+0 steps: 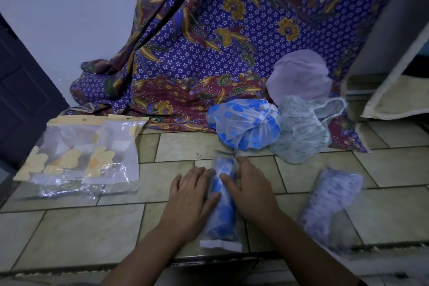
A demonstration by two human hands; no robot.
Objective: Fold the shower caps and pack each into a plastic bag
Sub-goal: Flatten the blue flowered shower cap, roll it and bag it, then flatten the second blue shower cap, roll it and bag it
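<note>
A folded blue-flowered shower cap sits inside a clear plastic bag (223, 213) lying lengthwise on the tiled floor. My left hand (190, 195) rests flat against the bag's left side. My right hand (249, 189) presses on its right side and top, fingers spread over it. Behind them lie loose caps: a blue-flowered one (243, 123), a green-patterned one (299, 132) and a pale pink one (299, 76). At the right lies a packed bag with a purple-patterned cap (329, 204).
A stack of clear bags with yellow flower print (79, 155) lies at the left. A purple batik cloth (209, 42) hangs down at the back. A dark door (21, 90) stands at far left, a cushion edge (392, 90) at right. A floor step edge (209, 260) runs near me.
</note>
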